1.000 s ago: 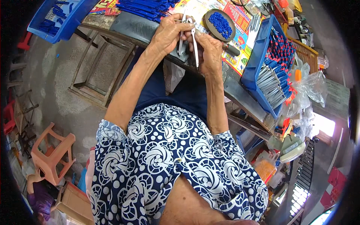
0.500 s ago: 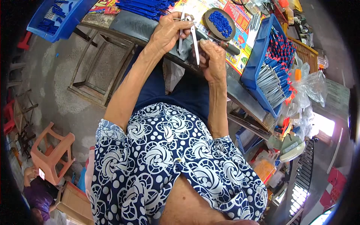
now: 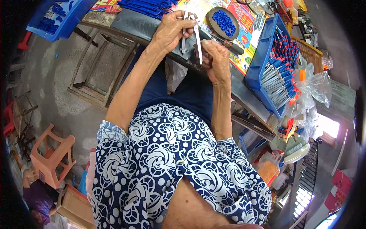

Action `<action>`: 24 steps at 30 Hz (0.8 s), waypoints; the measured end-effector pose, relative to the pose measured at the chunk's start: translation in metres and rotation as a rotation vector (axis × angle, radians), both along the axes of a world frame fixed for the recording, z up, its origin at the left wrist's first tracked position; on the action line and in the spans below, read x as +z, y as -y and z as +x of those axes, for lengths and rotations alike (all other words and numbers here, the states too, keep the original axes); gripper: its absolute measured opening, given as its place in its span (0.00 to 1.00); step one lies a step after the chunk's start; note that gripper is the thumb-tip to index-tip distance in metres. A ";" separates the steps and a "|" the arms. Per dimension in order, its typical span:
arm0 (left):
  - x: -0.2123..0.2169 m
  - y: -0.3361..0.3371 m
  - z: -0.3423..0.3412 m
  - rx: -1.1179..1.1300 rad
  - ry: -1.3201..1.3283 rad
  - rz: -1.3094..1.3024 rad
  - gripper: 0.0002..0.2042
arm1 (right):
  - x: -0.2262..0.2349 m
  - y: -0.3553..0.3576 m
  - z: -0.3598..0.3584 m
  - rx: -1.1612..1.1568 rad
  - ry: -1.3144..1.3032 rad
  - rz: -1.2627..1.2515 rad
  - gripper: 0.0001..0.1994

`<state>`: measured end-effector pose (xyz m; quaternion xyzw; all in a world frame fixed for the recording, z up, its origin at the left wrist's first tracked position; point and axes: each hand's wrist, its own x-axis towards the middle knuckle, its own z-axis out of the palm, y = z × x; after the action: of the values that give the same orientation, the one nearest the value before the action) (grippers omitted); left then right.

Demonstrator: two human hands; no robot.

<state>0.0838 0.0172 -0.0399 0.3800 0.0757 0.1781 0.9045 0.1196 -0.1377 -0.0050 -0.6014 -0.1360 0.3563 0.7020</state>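
Observation:
My left hand (image 3: 173,30) pinches a slim, pale metal two-legged tool (image 3: 198,44), shaped like a drawing compass, near its upper end. Its legs point down toward my body, one by my left fingertips and the other toward my right hand. A thin pin-like piece crosses near the pinch. My right hand (image 3: 216,59) is closed just beside the lower part of the right leg, thumb on top. What its fingers hold is hidden. Beyond the hands sits a round dish (image 3: 210,23) of small blue plastic pieces (image 3: 224,23). A dark-handled rod (image 3: 236,49) lies behind my right hand.
A blue tray (image 3: 253,78) of silver, blue and red parts stands at the right. Long blue pieces (image 3: 146,7) lie at the far edge; another blue bin (image 3: 57,36) is at far left. Wooden frame (image 3: 85,89), pink stool (image 3: 53,154) and a person (image 3: 38,200) are to the left.
Both hands keep nearly the same hold. The lower end of the tool's right leg and my right hand have shifted up very slightly.

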 end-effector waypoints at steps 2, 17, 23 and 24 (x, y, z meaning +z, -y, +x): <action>-0.001 0.000 0.000 0.001 0.006 -0.004 0.07 | 0.001 0.000 0.001 0.031 -0.014 -0.013 0.07; -0.004 0.001 0.000 0.006 0.044 -0.021 0.07 | 0.002 -0.001 0.002 0.062 0.005 -0.043 0.07; -0.003 0.000 0.003 -0.020 0.055 -0.034 0.07 | 0.008 -0.004 0.003 0.041 0.047 -0.069 0.08; -0.001 0.000 0.003 -0.020 0.045 -0.049 0.07 | 0.007 -0.003 0.002 0.033 0.055 -0.063 0.08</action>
<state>0.0867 0.0171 -0.0412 0.3542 0.0560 0.1759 0.9168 0.1217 -0.1344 0.0022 -0.6306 -0.1539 0.3552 0.6727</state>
